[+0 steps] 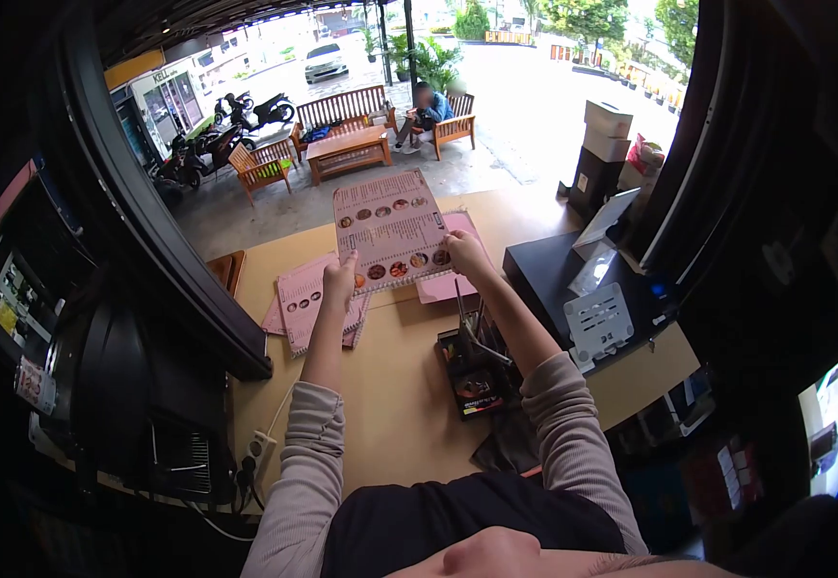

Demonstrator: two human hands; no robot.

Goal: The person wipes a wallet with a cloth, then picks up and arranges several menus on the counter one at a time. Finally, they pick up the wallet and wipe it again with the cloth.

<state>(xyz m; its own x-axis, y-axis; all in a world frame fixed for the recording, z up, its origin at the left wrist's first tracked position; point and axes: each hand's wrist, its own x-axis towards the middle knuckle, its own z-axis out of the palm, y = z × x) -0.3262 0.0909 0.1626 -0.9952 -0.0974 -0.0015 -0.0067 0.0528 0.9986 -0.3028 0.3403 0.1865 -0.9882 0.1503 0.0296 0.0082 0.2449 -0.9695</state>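
A pink menu [390,227] with printed text and rows of round food pictures is held up over the counter, its far edge tilted upward. My left hand [341,276] grips its near left corner, thumb on top. On the right edge, my right hand [465,252] pinches the same menu. Below and left of it, more pink menus [305,306] with spiral-bound edges lie stacked on the counter. Another pink sheet or menu [467,231] lies partly hidden behind my right hand.
The tan counter [390,385] carries a black box [473,385] with pens or tools near my right forearm. A black cabinet [544,255] with a white stand [598,323] is at right. A power strip [260,448] sits at left. Beyond are wooden benches [342,111] and a seated person [423,114].
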